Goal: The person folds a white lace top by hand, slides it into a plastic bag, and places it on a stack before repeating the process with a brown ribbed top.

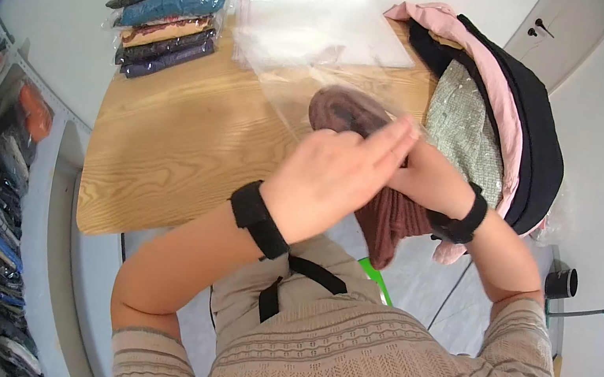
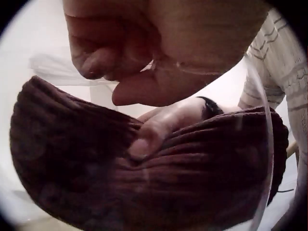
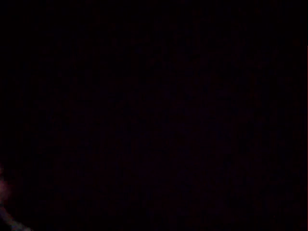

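Note:
A maroon ribbed garment [image 1: 392, 223] hangs folded between the hands, its rolled upper part inside a clear plastic bag [image 1: 286, 94]. My right hand [image 1: 439, 181] grips the garment; in the left wrist view its thumb presses into the ribbed folds [image 2: 207, 168]. Above them, my left hand [image 2: 159, 48] has curled fingers and thumb pinched at the bag's clear film. From the head view, the left hand [image 1: 339, 179] crosses in front of the garment, fingertips beside the right hand. The right wrist view is almost fully dark.
Bagged folded garments [image 1: 170, 19] are stacked at the wooden table's [image 1: 165, 150] back left. Flat clear bags [image 1: 328, 29] lie at the back middle. Pink, black and grey-green clothes [image 1: 473, 121] drape over the right side. A rack of bagged items [image 1: 5, 219] stands left.

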A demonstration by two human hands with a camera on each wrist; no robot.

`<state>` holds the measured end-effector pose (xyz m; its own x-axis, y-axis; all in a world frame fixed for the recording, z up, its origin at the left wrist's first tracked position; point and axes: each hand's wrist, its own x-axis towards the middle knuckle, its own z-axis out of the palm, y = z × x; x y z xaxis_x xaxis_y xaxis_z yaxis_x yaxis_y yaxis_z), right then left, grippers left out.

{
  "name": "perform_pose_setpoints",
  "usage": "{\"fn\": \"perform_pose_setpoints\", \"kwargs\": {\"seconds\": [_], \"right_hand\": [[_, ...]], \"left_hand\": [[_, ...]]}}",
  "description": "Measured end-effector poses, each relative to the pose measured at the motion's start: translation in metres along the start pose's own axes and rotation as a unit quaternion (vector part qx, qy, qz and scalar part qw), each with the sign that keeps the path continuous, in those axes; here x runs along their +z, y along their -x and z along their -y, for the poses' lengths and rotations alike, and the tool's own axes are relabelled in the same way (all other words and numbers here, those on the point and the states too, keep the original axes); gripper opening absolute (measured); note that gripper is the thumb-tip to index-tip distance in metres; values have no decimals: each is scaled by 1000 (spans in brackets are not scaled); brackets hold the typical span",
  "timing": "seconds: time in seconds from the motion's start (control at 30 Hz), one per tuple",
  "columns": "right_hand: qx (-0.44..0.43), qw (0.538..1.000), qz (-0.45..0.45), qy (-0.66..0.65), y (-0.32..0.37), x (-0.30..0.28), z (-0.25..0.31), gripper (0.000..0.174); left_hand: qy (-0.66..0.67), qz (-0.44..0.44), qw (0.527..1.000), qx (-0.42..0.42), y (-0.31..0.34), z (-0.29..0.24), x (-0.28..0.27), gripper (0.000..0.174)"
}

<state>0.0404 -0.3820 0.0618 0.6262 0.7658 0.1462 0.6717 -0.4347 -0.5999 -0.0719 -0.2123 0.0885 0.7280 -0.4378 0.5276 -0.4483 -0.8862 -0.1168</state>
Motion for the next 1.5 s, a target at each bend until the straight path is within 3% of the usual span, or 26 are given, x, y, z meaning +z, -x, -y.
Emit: {"fn": "perform_pose_setpoints", "kwargs": {"seconds": [0.07, 0.13, 0.17, 0.2, 0.3, 0.33, 0.37, 0.4, 0.47, 0.57, 0.6, 0.7, 0.77, 0.87, 0.97, 1.13, 1.2, 1.27, 1.37, 1.43, 1.5], "right_hand": [[-46, 999, -16, -8, -3, 6, -5, 36], [-87, 989, -35, -110, 2, 8, 0, 35], [-70, 979, -1, -190, 2, 9, 17, 36], [-76, 980, -2, -186, 4, 17, 15, 36], [-135, 941, -46, -308, 2, 47, -9, 39], [-219, 966, -109, -86, -4, 40, -13, 37], [-86, 940, -120, -308, -8, 35, 11, 37], [51, 849, -120, -511, -11, 32, 35, 37], [-1, 820, -169, -547, -18, 39, 33, 37], [-26, 908, -192, -373, -30, 29, 44, 43], [-28, 907, -192, -373, -33, 27, 44, 43], [-3, 964, -182, -196, -38, 23, 40, 54], [15, 968, -186, -169, -40, 24, 39, 55], [64, 974, -193, -101, -45, 21, 37, 57], [48, 978, -192, -61, -47, 15, 46, 53], [113, 978, -165, 63, -63, 13, 45, 51], [159, 961, -125, 189, -66, 7, 58, 51], [147, 960, -109, 210, -75, 16, 47, 56], [146, 971, -62, 180, -78, 33, 35, 63], [68, 959, -42, 271, -67, 47, 38, 71], [2, 962, -71, 262, -53, 68, 35, 71]], "left_hand": [[40, -18, 998, 50, -5, -8, -3, 57], [48, -2, 997, 56, -8, -15, -9, 55], [104, -23, 990, 95, -9, -17, -13, 53], [159, -42, 977, 135, -10, -18, -17, 50], [189, -52, 977, 87, 0, -18, -46, 48], [203, -53, 976, 53, 6, -16, -57, 51], [184, -75, 980, 11, 19, -10, -55, 70], [174, -74, 982, 14, 28, -9, -50, 70], [222, -118, 960, -126, 44, -8, -37, 85], [242, -64, 957, -145, 58, -8, -16, 91], [248, -44, 956, -152, 61, -9, -8, 90], [237, -60, 953, -179, 66, -17, 12, 79], [213, -133, 944, -215, 67, -26, 20, 64], [185, -141, 935, -269, 75, -35, 29, 52], [138, -197, 935, -259, 76, -37, 31, 44], [186, -181, 920, -293, 88, -47, 33, 39], [192, -175, 922, -288, 92, -51, 30, 39], [200, -193, 930, -242, 94, -57, 25, 41], [194, -179, 931, -254, 101, -54, 33, 45], [197, -178, 926, -269, 104, -53, 37, 45], [204, -164, 922, -285, 107, -48, 38, 45]]}}
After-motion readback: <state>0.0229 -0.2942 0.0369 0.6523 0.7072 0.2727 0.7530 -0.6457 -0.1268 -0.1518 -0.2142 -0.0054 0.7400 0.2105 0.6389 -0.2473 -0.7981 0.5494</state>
